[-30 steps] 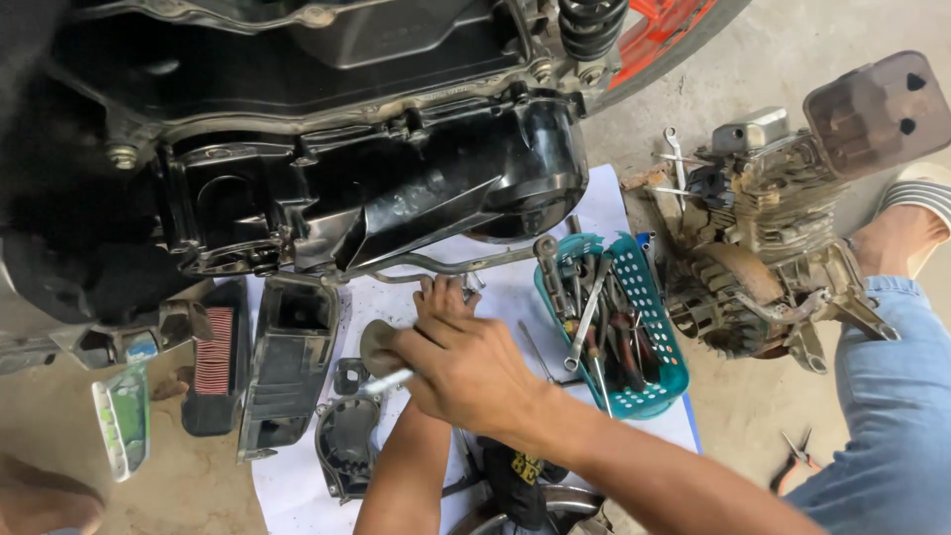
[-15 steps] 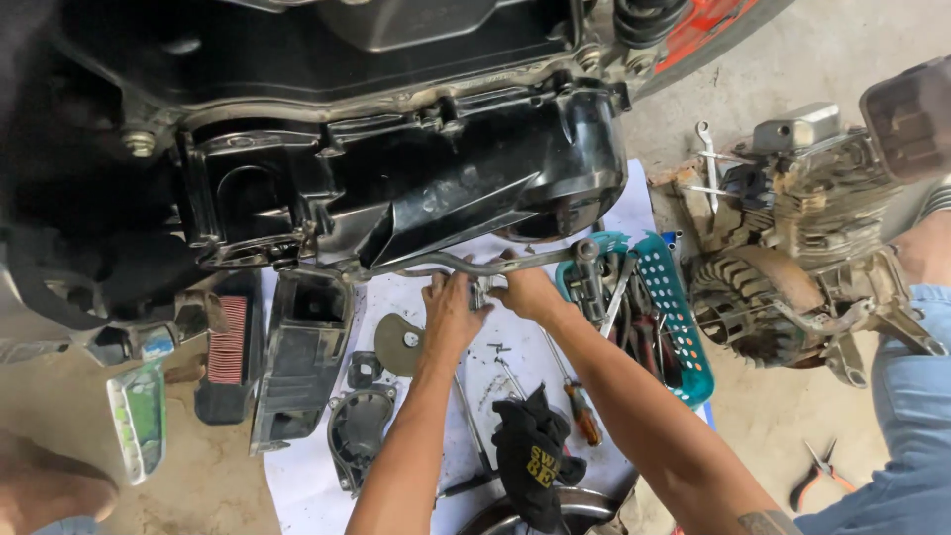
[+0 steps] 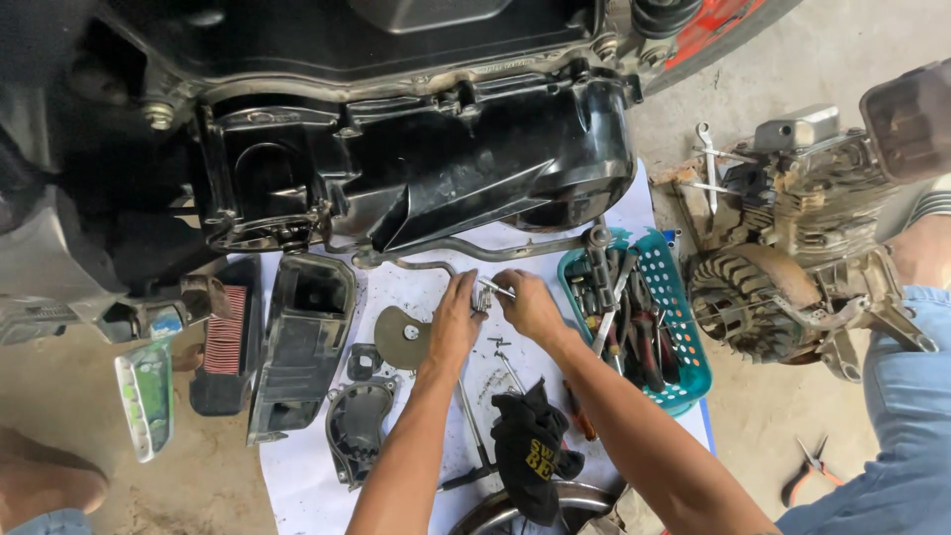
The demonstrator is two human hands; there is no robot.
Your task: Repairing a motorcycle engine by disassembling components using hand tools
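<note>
While both hands meet over the white paper sheet (image 3: 297, 476), the left hand (image 3: 456, 322) and right hand (image 3: 528, 305) pinch a small metal bolt (image 3: 492, 288) between fingertips. It is judged light, rigid and greasy, best gripped at the shank. Loose screws (image 3: 498, 343) lie beneath. A teal plastic tool basket (image 3: 684, 381) and black engine casing (image 3: 446, 168) crowd the area.

Bare grey concrete floor (image 3: 872, 59), dusty and stained, in even daylight; a white sheet (image 3: 297, 476) spread over it beneath the black underside of a raised scooter (image 3: 416, 149), a dismantled engine (image 3: 783, 258) standing to one side, red-handled pliers (image 3: 807, 466) lying near it.
</note>
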